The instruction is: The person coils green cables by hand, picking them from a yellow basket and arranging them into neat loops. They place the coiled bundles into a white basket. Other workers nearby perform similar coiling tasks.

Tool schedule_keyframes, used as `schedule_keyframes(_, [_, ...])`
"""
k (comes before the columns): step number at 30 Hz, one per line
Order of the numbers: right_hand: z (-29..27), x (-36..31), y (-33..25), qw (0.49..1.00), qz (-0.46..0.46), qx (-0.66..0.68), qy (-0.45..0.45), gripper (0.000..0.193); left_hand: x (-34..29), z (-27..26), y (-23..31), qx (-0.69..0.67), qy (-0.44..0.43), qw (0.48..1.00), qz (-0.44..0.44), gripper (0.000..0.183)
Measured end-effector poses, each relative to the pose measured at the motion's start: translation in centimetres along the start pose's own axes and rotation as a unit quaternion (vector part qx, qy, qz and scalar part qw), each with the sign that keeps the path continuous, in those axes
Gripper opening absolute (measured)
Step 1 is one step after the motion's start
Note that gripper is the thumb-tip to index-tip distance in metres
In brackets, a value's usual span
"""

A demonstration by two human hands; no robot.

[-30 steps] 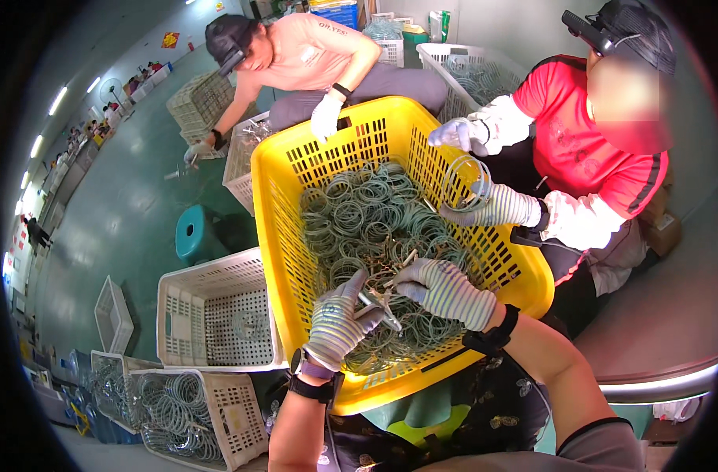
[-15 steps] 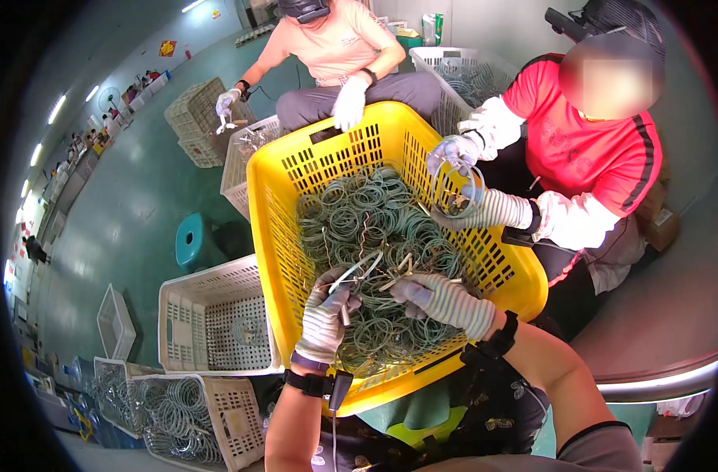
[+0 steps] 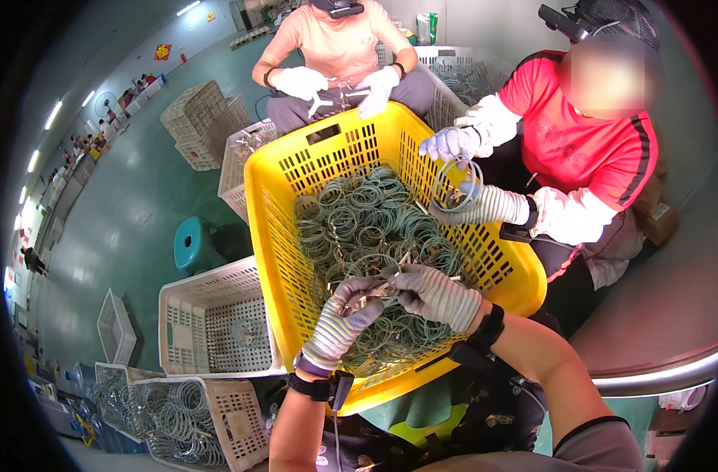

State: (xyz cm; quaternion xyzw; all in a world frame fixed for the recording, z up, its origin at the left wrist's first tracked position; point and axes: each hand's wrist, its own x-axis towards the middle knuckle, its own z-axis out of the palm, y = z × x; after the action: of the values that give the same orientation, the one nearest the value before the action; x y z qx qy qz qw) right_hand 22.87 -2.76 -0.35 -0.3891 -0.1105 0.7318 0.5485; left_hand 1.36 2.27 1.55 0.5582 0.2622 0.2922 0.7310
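Note:
My gloved left hand (image 3: 345, 313) and gloved right hand (image 3: 439, 297) meet over the near half of a yellow basket (image 3: 278, 259). Both are closed, with fingertips almost touching around a thin wire ring (image 3: 372, 258). Small shiny metal pieces (image 3: 357, 302) show at the left fingers; their exact shape is blurred. Beneath my hands lies a tangled heap of grey-green wire rings (image 3: 347, 208), which fills the basket's lower part. A co-worker in red at the right holds a larger pale ring (image 3: 458, 186) above the basket's right rim.
Another person (image 3: 337, 47) sits beyond the basket, gloved hands holding thin pieces. On the left stand a white crate (image 3: 176, 337), a crate of rings (image 3: 241, 421), a teal stool (image 3: 193, 242) and stacked crates (image 3: 193, 118). A table (image 3: 658, 330) curves along the right.
My hands have come closer together, and the pale strip in my left hand no longer sticks out. The far person's left-side hand has swung in from the side crate toward the other.

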Motion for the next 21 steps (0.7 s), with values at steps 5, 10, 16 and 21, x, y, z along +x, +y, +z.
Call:
schedule_keyframes(5, [0.6, 0.8, 0.1, 0.975, -0.060, -0.211, 0.034, 0.027, 0.3, -2.0, -0.9, -0.016, 0.062, 0.997, -0.030, 0.057])
schedule_keyframes(10, [0.5, 1.0, 0.6, 0.798, -0.254, -0.547, 0.023, 0.044, -0.4, -3.6, 0.4, 0.009, 0.025, 0.999, -0.034, 0.084])
schedule_keyframes(16, [1.8, 0.8, 1.4, 0.707, -0.282, -0.647, 0.052, 0.038, -0.5, -4.6, -2.0, 0.438, 0.090, 0.894, -0.007, 0.077])
schedule_keyframes(21, [0.6, 1.2, 0.5, 0.666, -0.246, -0.699, 0.087, 0.030, -0.9, -4.5, -1.6, 0.328, 0.083, 0.939, 0.052, 0.075])
